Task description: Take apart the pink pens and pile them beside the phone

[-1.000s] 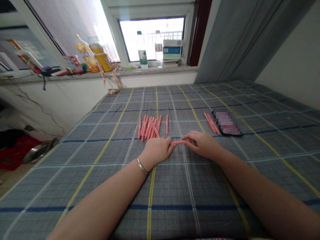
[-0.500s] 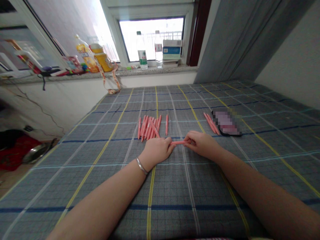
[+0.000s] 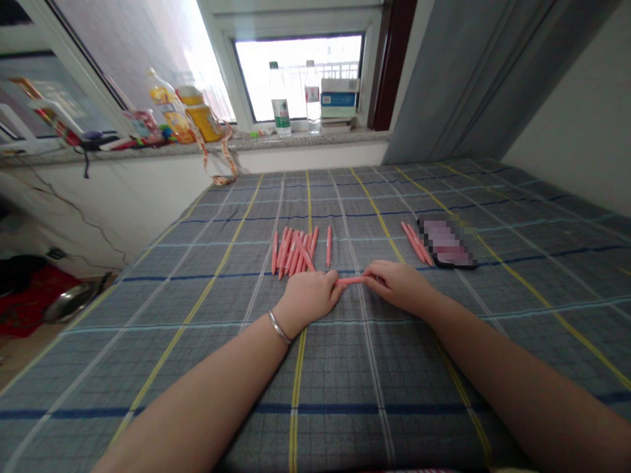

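Note:
A slim pink pen (image 3: pixel 351 280) lies level between my two hands, just above or on the checked cloth. My left hand (image 3: pixel 311 293), with a silver bangle at the wrist, is closed around its left end. The fingers of my right hand (image 3: pixel 397 284) pinch its right end; the tip is hidden in them. Beyond my left hand lies a loose pile of several pink pens (image 3: pixel 290 253), some crossing each other. A single pink pen (image 3: pixel 329 246) lies apart, just right of the pile.
Further right, a few pink pens (image 3: pixel 417 244) lie beside a phone (image 3: pixel 447 243) with a blurred screen. The checked cloth (image 3: pixel 335 394) covers the whole surface. Bottles (image 3: pixel 281 108), boxes (image 3: pixel 338 100) and a yellow flask (image 3: pixel 203 118) stand on the windowsill at the back.
The fingers of my right hand have shifted slightly at the pen's right end. My left hand, the pile and the phone stay where they were.

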Action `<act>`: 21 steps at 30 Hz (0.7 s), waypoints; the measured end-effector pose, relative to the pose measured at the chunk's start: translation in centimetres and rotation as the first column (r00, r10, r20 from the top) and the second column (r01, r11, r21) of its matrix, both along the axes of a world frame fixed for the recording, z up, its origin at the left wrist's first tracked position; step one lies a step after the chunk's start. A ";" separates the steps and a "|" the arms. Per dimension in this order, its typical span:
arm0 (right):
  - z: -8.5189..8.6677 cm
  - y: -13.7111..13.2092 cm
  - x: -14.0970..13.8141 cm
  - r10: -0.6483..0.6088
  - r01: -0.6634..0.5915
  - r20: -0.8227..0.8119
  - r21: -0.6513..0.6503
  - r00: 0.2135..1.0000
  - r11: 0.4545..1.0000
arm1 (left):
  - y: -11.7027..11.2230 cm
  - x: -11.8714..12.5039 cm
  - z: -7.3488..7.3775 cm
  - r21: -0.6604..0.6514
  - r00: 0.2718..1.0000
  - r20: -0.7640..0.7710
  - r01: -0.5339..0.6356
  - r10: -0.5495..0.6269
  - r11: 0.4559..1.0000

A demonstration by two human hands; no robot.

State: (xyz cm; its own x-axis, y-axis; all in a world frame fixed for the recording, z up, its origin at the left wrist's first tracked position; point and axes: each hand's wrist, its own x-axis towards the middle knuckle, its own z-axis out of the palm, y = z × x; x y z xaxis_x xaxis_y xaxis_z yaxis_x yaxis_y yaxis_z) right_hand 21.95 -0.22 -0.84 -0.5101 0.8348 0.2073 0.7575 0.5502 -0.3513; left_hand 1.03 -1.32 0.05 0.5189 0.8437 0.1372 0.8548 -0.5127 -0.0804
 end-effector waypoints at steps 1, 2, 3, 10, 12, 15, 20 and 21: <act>0.0 0.0 0.0 -0.003 0.003 0.004 0.002 1.000 1.000 | 0.0 0.0 0.0 -0.004 1.000 0.000 -0.003 0.003 1.000; -0.1 0.1 0.0 -0.004 0.004 0.005 0.005 1.000 1.000 | 0.0 0.0 0.0 -0.007 1.000 0.001 -0.005 0.005 1.000; -0.1 0.1 0.0 -0.005 0.005 0.003 0.010 1.000 1.000 | -0.1 0.0 0.1 -0.010 1.000 0.002 -0.006 0.006 1.000; -0.2 0.0 -0.1 -0.035 0.036 -0.029 0.037 0.999 0.999 | -0.1 0.0 0.2 -0.027 1.000 -0.001 -0.017 0.017 0.999; -0.2 0.0 -0.1 -0.033 0.035 -0.035 0.044 0.999 0.998 | -0.1 0.1 0.2 -0.033 1.000 0.000 -0.017 0.017 0.999; -0.3 0.0 -0.1 -0.023 0.026 -0.038 0.057 0.999 0.998 | -0.2 0.1 0.2 -0.033 1.000 0.002 -0.013 0.013 0.999; -0.1 -0.1 -0.1 -0.022 0.025 -0.041 0.055 0.999 0.998 | -0.3 0.1 0.3 -0.035 1.000 0.011 -0.019 0.019 0.999; 0.0 -0.1 -0.1 -0.021 0.023 -0.042 0.051 0.999 0.998 | -0.3 0.1 0.3 -0.037 1.000 0.013 -0.021 0.021 0.999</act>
